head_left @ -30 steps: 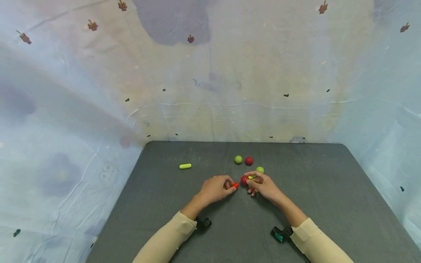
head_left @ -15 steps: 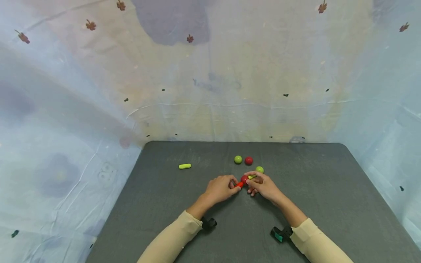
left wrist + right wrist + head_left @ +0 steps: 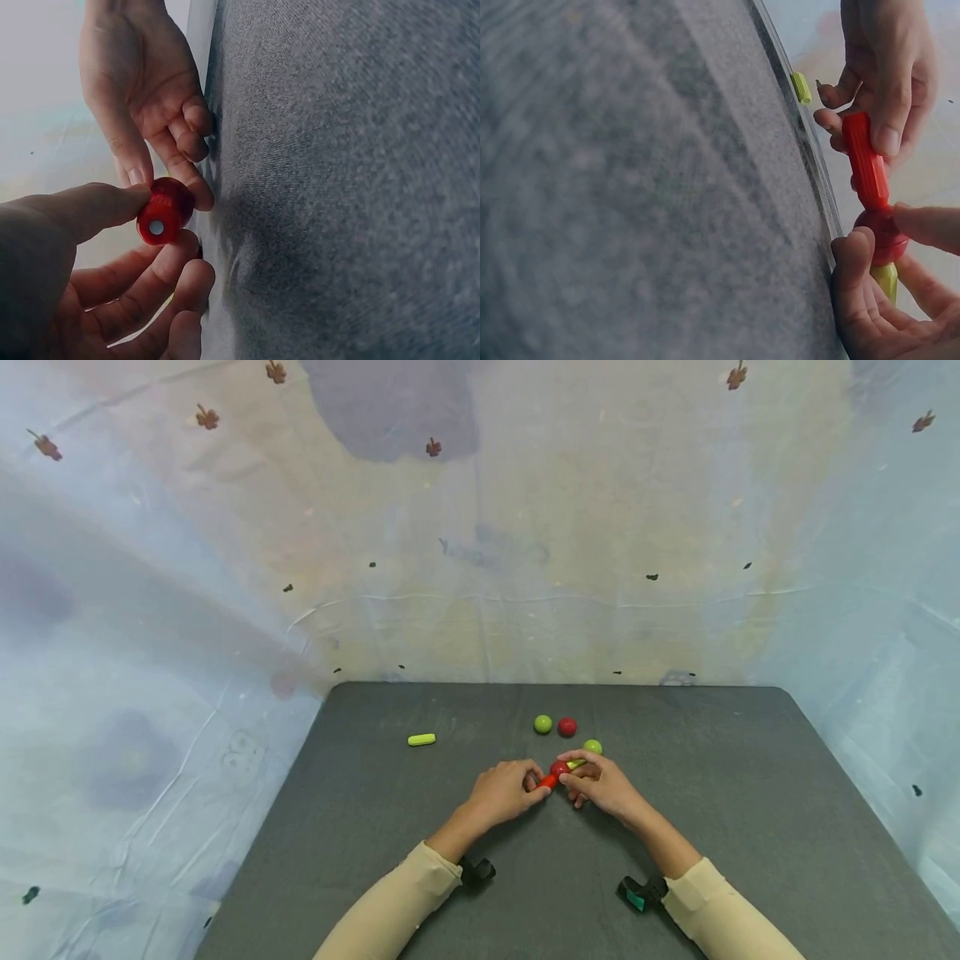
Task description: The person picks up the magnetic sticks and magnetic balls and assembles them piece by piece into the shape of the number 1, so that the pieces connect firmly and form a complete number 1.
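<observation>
My left hand (image 3: pixel 502 789) pinches a short red ridged rod (image 3: pixel 868 161) between thumb and fingers. A pale magnet-like dot shows on the rod's near end in the left wrist view. The rod's other end touches a red ball (image 3: pixel 883 234), which the thumb and fingers of my right hand (image 3: pixel 607 787) grip. From the opposite side of that ball runs a yellow-green rod (image 3: pixel 886 280), partly hidden by my right fingers. Just behind the right hand sits a green ball (image 3: pixel 592 747); whether it joins the yellow-green rod I cannot tell.
Farther back on the dark grey table (image 3: pixel 375 827) lie a second green ball (image 3: pixel 543 724) and a second red ball (image 3: pixel 567 727), close together. Another yellow-green rod (image 3: pixel 422 739) lies alone to the left. A patterned cloth (image 3: pixel 480 568) hangs behind the table.
My left hand has moved right, bringing the red rod from a small gap into contact with the red ball. The right hand has stayed nearly still.
</observation>
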A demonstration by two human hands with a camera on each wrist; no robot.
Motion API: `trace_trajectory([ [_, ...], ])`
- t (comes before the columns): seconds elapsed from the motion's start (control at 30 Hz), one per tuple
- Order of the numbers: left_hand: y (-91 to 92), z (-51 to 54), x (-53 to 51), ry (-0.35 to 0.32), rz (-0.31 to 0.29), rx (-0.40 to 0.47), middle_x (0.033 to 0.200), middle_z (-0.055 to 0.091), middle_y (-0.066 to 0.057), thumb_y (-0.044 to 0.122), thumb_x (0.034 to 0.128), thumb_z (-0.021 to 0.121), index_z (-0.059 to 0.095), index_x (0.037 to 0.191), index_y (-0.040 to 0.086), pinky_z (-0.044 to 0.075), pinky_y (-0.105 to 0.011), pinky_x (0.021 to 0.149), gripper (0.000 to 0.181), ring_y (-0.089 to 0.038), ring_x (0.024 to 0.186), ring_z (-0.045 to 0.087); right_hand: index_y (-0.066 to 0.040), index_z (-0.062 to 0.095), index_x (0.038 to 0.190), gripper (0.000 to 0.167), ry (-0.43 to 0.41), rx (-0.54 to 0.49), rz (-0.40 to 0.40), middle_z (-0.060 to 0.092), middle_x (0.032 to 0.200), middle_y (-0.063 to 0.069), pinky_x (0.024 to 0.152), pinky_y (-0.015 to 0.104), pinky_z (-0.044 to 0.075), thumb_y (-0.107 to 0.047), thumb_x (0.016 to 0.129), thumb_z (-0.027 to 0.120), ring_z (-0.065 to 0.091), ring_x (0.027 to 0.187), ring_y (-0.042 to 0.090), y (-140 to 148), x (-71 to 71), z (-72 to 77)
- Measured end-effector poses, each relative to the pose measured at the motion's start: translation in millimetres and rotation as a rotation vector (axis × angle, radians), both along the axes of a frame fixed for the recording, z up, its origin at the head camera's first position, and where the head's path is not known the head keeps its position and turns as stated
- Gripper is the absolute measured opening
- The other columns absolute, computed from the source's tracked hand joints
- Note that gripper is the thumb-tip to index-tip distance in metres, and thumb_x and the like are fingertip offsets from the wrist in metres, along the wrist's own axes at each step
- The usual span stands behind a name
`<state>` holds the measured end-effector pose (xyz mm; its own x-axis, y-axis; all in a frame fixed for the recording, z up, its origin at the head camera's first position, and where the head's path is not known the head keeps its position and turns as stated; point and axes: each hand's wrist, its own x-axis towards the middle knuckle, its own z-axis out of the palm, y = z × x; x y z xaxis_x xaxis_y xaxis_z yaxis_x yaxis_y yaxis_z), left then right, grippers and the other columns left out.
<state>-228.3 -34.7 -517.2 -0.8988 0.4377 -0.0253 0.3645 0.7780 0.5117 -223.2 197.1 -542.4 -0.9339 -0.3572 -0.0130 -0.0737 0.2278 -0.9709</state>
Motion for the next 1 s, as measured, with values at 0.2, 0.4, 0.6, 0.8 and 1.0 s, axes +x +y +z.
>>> trace_trajectory([
  [0.2, -0.4, 3.1, -5.3, -0.014, -0.032, 0.023, 0.089, 0.070, 0.013, 0.044, 0.1036, 0.074, 0.076, 0.116, 0.022, 0.048, -0.027, 0.061, 0.025, -0.001, 0.065, 0.057, 0.008, 0.057, 0.144, 0.044, 0.011, 0.018, -0.017, 0.072, 0.105, 0.032, 0.068, 0.039, 0.063, -0.011, 0.106, 0.070, 0.069, 0.078, 0.028, 1.8, -0.7, -1.2],
  [0.4, -4.1, 3.5, -23.7, 0.005, -0.041, 0.062, 0.094, 0.070, 0.012, 0.043, 0.1060, 0.070, 0.075, 0.116, 0.024, 0.050, -0.028, 0.064, 0.022, -0.002, 0.071, 0.060, 0.006, 0.058, 0.142, 0.042, 0.011, 0.032, -0.038, 0.072, 0.103, 0.031, 0.067, 0.038, 0.062, -0.012, 0.106, 0.071, 0.069, 0.077, 0.028, 2.2, -1.2, 0.2],
  [0.6, -5.9, 1.5, -44.4, 0.026, -0.021, 0.057, 0.101, 0.070, 0.009, 0.036, 0.1055, 0.073, 0.073, 0.116, 0.023, 0.052, -0.031, 0.070, 0.016, -0.007, 0.084, 0.063, 0.006, 0.059, 0.142, 0.042, 0.011, 0.038, -0.045, 0.072, 0.100, 0.030, 0.067, 0.038, 0.062, -0.011, 0.105, 0.071, 0.068, 0.076, 0.028, 1.8, -0.4, -0.7],
  [0.8, -4.9, 1.1, -61.3, 0.048, 0.013, 0.030, 0.107, 0.068, 0.005, 0.035, 0.1046, 0.074, 0.071, 0.123, 0.020, 0.054, -0.034, 0.074, 0.024, -0.011, 0.090, 0.064, 0.007, 0.058, 0.142, 0.042, 0.016, 0.036, -0.042, 0.071, 0.100, 0.031, 0.066, 0.038, 0.062, -0.010, 0.106, 0.071, 0.068, 0.075, 0.029, 2.9, -0.5, -2.9],
  [1.0, -2.6, -0.3, -75.2, 0.081, 0.033, 0.020, 0.117, 0.066, 0.000, 0.036, 0.1054, 0.073, 0.067, 0.134, 0.017, 0.054, -0.036, 0.079, 0.035, -0.015, 0.096, 0.063, 0.009, 0.057, 0.142, 0.042, 0.017, 0.028, -0.029, 0.071, 0.103, 0.033, 0.067, 0.038, 0.063, -0.010, 0.106, 0.070, 0.069, 0.076, 0.030, 3.8, -0.7, -1.8],
])
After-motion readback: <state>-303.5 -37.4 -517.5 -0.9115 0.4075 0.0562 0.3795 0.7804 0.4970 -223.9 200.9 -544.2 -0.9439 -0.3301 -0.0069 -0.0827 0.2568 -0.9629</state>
